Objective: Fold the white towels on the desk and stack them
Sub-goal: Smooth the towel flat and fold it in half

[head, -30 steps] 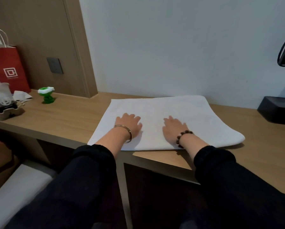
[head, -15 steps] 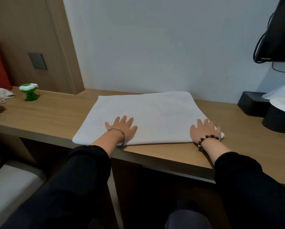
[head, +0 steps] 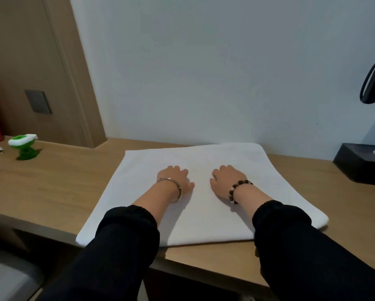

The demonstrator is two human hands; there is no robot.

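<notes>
Head view shows one white towel [head: 269, 192] lying flat on the desk [head: 62, 181], its far edge close to the wall and its near left corner poking just past the desk's front edge. Both hands rest palm down near the towel's middle, the left hand [head: 176, 180] and the right hand [head: 227, 180] just beside each other but apart. Neither grasps anything: the fingers lie on the cloth rather than curling round it (they are foreshortened from this angle, so how flat they lie is hard to tell). The towel's right edge looks rounded and thick, so it is probably doubled over already. That would put the step in hand at pressing the layers smooth between folds.

Next, I judge, the hands must part, go to two corners of one towel edge, pinch both layers together and carry that edge across to the opposite one, keeping the corners matched. The overhanging corner could drag the cloth askew, so it wants drawing back first.

No second towel or stack is in view. A green toy [head: 23, 146] stands well left of the towel, and a black box [head: 360, 161] sits to its right.
</notes>
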